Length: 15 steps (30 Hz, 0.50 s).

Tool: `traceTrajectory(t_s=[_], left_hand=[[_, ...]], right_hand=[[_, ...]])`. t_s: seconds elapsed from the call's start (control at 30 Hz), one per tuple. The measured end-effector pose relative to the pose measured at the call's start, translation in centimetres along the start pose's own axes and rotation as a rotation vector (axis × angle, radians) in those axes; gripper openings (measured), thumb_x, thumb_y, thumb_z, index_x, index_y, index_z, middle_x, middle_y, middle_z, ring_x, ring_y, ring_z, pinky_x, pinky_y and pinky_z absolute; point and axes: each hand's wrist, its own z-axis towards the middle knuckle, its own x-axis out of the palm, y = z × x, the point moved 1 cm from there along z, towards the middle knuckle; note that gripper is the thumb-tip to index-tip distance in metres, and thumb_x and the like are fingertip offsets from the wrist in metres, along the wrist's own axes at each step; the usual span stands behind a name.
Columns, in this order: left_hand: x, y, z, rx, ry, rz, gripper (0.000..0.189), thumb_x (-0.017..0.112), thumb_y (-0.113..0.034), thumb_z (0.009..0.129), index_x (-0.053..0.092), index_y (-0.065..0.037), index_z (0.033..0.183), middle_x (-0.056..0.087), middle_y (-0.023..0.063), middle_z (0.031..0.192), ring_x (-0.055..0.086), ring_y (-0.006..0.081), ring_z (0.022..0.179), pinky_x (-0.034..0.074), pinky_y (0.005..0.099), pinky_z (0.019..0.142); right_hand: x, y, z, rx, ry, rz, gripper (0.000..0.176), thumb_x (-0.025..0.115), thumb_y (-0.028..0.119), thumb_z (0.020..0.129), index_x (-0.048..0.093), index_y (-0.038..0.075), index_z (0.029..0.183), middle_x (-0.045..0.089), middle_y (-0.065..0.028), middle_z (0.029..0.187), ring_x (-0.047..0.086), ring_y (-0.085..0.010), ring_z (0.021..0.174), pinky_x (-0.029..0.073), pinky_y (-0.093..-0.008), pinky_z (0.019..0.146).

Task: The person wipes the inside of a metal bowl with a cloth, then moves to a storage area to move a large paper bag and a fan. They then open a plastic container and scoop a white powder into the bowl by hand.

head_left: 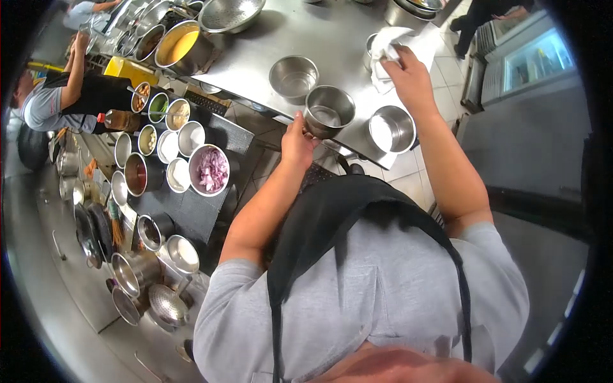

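Note:
My left hand is closed on the side of a round stainless steel pot, which it holds tilted at the counter's near edge. Beyond that pot stands a second steel pot. My right hand grips a white cloth, bunched under the fingers. Behind the cloth another steel container shows only in part. Below my right forearm, close to the counter's corner, stands one more steel pot.
On my left a dark worktop carries several steel containers, one with chopped red onion. A large pot of yellow liquid and a colander stand on the steel counter. A co-worker stands at left; another person at upper right.

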Motion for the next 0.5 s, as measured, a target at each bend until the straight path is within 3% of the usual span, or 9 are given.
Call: traceTrajectory(t_s=[0.03, 0.13, 0.23, 0.27, 0.33, 0.37, 0.43, 0.5], left_hand=[[0.1, 0.1, 0.2, 0.009, -0.014, -0.007, 0.047, 0.055, -0.04, 0.1, 0.046, -0.003, 0.127, 0.057, 0.0105, 0.115, 0.059, 0.0215, 0.101, 0.052, 0.0471, 0.091], [0.4, 0.6, 0.1, 0.077, -0.119, 0.064, 0.039, 0.057, -0.038, 0.099, 0.051, -0.004, 0.118, 0.058, 0.0058, 0.103, 0.058, 0.0172, 0.095, 0.051, 0.0397, 0.087], [0.7, 0.0, -1.1, 0.195, -0.167, 0.301, 0.033, 0.058, -0.032, 0.098, 0.054, -0.004, 0.115, 0.06, 0.0043, 0.101, 0.058, 0.0161, 0.098, 0.049, 0.0363, 0.085], [0.5, -0.4, -1.5, 0.212, -0.206, 0.343, 0.033, 0.057, -0.03, 0.099, 0.054, -0.003, 0.116, 0.06, 0.0066, 0.105, 0.058, 0.0188, 0.101, 0.049, 0.0387, 0.086], [-0.4, -1.2, -1.6, 0.236, -0.261, 0.303, 0.037, 0.056, -0.03, 0.098, 0.053, -0.002, 0.121, 0.059, 0.0092, 0.111, 0.057, 0.0221, 0.106, 0.049, 0.0408, 0.088], [-0.9, -1.6, -1.6, 0.246, -0.278, 0.296, 0.037, 0.056, -0.03, 0.098, 0.053, -0.002, 0.121, 0.059, 0.0092, 0.111, 0.057, 0.0221, 0.106, 0.049, 0.0408, 0.088], [-1.8, -2.7, -1.8, 0.275, -0.304, 0.206, 0.039, 0.054, -0.032, 0.099, 0.052, -0.004, 0.124, 0.058, 0.0103, 0.113, 0.056, 0.0224, 0.108, 0.049, 0.0408, 0.087], [-3.1, -3.4, -1.6, 0.289, -0.331, 0.195, 0.043, 0.053, -0.038, 0.099, 0.052, -0.004, 0.126, 0.057, 0.011, 0.115, 0.056, 0.0228, 0.107, 0.048, 0.042, 0.088]], right_hand=[[1.0, -0.5, 1.1, -0.004, 0.017, 0.006, 0.038, 0.062, 0.02, 0.088, 0.063, -0.005, 0.116, 0.067, -0.0148, 0.105, 0.064, -0.0271, 0.089, 0.049, -0.0347, 0.082], [4.4, 0.6, 3.3, -0.344, 0.137, -0.102, 0.034, 0.057, 0.014, 0.085, 0.066, 0.004, 0.117, 0.066, -0.0164, 0.106, 0.063, -0.0357, 0.095, 0.05, -0.0395, 0.082], [10.0, 1.6, 4.2, -0.703, 0.206, -0.329, 0.03, 0.06, 0.015, 0.084, 0.071, 0.01, 0.111, 0.067, -0.0118, 0.097, 0.064, -0.0323, 0.093, 0.052, -0.0392, 0.082], [12.2, 1.7, 4.6, -0.712, 0.221, -0.315, 0.03, 0.06, 0.015, 0.084, 0.071, 0.01, 0.111, 0.067, -0.0118, 0.097, 0.064, -0.0323, 0.093, 0.052, -0.0392, 0.082], [16.9, 2.1, 5.1, -0.847, 0.56, -0.635, 0.022, 0.057, 0.011, 0.086, 0.074, 0.012, 0.1, 0.07, -0.0152, 0.102, 0.067, -0.0314, 0.093, 0.053, -0.0385, 0.08], [18.8, 2.2, 4.9, -0.863, 0.57, -0.622, 0.022, 0.057, 0.011, 0.086, 0.074, 0.012, 0.1, 0.07, -0.0152, 0.102, 0.067, -0.0314, 0.093, 0.053, -0.0385, 0.08], [22.6, 1.3, 4.4, -0.472, 0.962, -0.964, 0.022, 0.056, 0.015, 0.086, 0.074, 0.009, 0.096, 0.071, -0.0184, 0.099, 0.068, -0.0342, 0.09, 0.053, -0.0419, 0.078], [25.0, 0.4, 3.8, -0.49, 1.074, -0.821, 0.023, 0.056, 0.017, 0.085, 0.073, 0.007, 0.097, 0.071, -0.0199, 0.099, 0.068, -0.0358, 0.089, 0.052, -0.0426, 0.078]])
